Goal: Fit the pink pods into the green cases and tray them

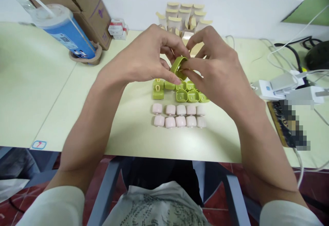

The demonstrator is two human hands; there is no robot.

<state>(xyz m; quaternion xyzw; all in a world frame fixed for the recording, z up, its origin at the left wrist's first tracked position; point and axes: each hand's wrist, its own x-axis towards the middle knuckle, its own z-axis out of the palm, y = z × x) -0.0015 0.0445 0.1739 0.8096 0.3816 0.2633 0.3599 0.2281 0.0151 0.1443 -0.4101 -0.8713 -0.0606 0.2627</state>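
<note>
In the head view, a green case (176, 65) is between the two hands, raised above the middle of the desk (133, 126). The left hand (154, 54) pinches it between thumb and fingers from the left; the right hand (217, 60) has its fingertips bunched at the opening on the right. Both wrists bend inward, forearms reaching in over the desk's front edge. Below, ten pale pink pieces (181, 121) lie in two rows of five, nearer that edge. Behind them sit more green cases (181, 96), at least eight, some partly hidden by the hands.
</note>
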